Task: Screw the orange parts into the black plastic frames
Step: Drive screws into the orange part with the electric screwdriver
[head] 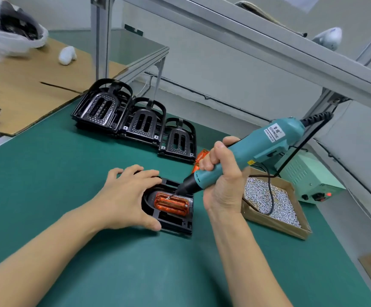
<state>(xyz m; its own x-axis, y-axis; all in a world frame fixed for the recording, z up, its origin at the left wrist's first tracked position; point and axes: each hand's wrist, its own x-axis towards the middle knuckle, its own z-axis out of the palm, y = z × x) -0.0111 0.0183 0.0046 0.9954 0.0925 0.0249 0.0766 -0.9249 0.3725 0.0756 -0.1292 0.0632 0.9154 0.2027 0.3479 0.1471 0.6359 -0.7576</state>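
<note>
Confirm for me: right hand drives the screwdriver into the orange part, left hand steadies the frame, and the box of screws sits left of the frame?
Not quite. In the head view the box of screws sits right of the frame, beside the right hand. The rest holds.

Two bare forearms, left hand, right hand, no sleeves showing

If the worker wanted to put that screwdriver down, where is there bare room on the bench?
The green mat lies bare left of the left hand, below the cardboard sheet, and between the forearms. It is crowded on the right: the screw box, the power supply and the stacked black frames.
</note>
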